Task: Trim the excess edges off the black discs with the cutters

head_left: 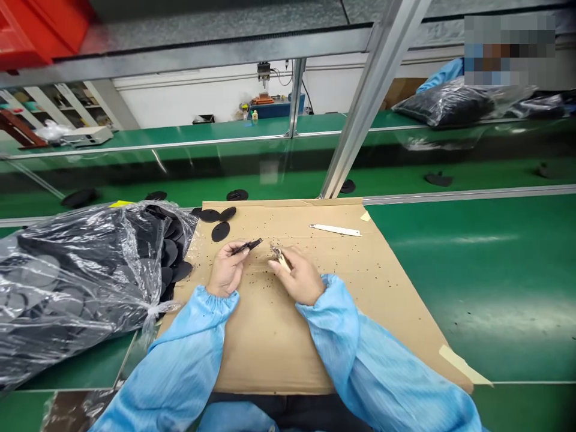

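My left hand (225,271) pinches a thin black plastic part (252,245), tilted nearly edge-on with its end pointing right. My right hand (300,277) is closed round small nippers (282,258) with pale handles, their jaws a short gap to the right of the part. Both hands are over a brown cardboard sheet (256,348) strewn with tiny black scraps. Several black oval discs (220,231) lie beyond my left hand at the sheet's far left corner. A slim white strip-like tool (335,230) rests beyond my right hand.
A large clear plastic bag (90,270) of black discs stands at the left, some spilling out. A slanted metal post (360,120) rises behind the cardboard. Across the green bench (486,270), a person in blue sits behind black bags (445,105). A red bin (40,30) is overhead.
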A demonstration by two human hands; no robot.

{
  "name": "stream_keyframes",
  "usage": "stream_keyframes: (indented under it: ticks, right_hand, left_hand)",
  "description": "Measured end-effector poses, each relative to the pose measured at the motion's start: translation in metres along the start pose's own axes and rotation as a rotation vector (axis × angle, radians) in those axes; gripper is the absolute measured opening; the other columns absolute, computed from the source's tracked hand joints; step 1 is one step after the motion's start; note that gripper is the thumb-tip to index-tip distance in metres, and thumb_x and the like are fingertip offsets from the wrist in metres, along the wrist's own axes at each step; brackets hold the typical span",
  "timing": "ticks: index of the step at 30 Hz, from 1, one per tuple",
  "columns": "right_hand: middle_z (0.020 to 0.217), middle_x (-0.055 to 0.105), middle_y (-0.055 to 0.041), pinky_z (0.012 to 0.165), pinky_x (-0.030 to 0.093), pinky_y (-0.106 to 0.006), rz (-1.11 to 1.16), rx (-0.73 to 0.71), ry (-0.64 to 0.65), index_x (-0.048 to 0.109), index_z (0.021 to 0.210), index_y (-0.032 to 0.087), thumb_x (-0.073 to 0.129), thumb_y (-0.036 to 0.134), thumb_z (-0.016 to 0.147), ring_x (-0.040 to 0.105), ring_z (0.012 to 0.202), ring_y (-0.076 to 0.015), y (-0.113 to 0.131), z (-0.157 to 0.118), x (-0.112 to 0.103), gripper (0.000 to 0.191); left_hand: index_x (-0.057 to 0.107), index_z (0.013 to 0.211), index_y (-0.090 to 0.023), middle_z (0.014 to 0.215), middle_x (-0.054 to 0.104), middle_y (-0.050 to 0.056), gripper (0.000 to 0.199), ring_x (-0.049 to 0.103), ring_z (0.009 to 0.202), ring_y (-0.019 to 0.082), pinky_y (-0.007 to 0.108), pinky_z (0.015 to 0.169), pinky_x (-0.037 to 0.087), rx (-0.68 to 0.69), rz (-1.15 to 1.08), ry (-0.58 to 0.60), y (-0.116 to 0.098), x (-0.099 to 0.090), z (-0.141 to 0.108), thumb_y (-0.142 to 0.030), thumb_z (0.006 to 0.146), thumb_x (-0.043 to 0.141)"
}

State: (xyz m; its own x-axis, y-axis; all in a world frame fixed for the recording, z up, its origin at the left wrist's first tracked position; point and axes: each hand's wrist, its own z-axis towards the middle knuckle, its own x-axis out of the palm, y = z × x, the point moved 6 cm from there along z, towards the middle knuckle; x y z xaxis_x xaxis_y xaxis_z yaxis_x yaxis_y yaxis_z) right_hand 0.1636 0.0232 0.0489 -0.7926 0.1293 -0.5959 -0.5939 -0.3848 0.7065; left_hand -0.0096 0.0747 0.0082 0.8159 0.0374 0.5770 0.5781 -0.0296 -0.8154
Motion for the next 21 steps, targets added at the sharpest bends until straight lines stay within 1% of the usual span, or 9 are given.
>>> stream_keyframes:
  ticks: [3,6,11,16,21]
  right_hand:
    - [0.096,0.062,-0.0091,0.083,0.045,-0.035,-0.058,0.004,0.048,0.060,0.112,0.017,0.053,0.035,0.090,0.057,0.091,-0.0221,0.001,-0.001,0.004,0.030]
    - [0.093,0.062,-0.0084,0.081,0.045,-0.034,-0.080,0.020,0.045,0.061,0.112,0.017,0.053,0.035,0.090,0.057,0.089,-0.0216,0.000,0.000,0.003,0.029]
    - [0.088,0.061,-0.0069,0.077,0.043,-0.031,-0.078,0.019,0.068,0.063,0.106,0.017,0.053,0.035,0.091,0.057,0.085,-0.0204,-0.002,0.001,0.001,0.026]
    - [0.081,0.060,-0.0047,0.073,0.041,-0.029,-0.081,-0.020,0.122,0.064,0.093,0.017,0.053,0.034,0.091,0.056,0.080,-0.0184,0.001,0.003,0.001,0.020]
    - [0.078,0.059,-0.0039,0.070,0.039,-0.028,-0.200,-0.004,0.154,0.063,0.088,0.018,0.056,0.032,0.090,0.055,0.076,-0.0178,0.003,0.004,0.000,0.016]
  left_hand:
    - [0.066,0.068,-0.017,0.090,0.069,0.001,0.022,0.062,0.099,0.015,0.036,0.102,0.041,0.044,0.028,0.052,-0.003,0.003,-0.002,-0.010,0.053,0.081]
    - [0.067,0.067,-0.017,0.088,0.069,0.001,0.020,0.062,0.100,0.015,0.036,0.103,0.041,0.075,0.052,0.092,-0.006,0.006,-0.005,-0.011,0.054,0.081]
    - [0.068,0.066,-0.018,0.087,0.068,0.001,0.019,0.062,0.100,0.016,0.036,0.103,0.041,0.094,0.080,0.132,-0.007,0.011,-0.007,-0.012,0.055,0.082]
    - [0.067,0.066,-0.018,0.086,0.068,0.001,0.019,0.062,0.099,0.016,0.038,0.104,0.040,0.097,0.082,0.139,-0.008,0.011,-0.008,-0.013,0.055,0.082]
    - [0.067,0.068,-0.018,0.087,0.069,0.002,0.021,0.063,0.101,0.018,0.041,0.106,0.038,0.092,0.101,0.118,-0.009,0.008,-0.007,-0.015,0.054,0.083]
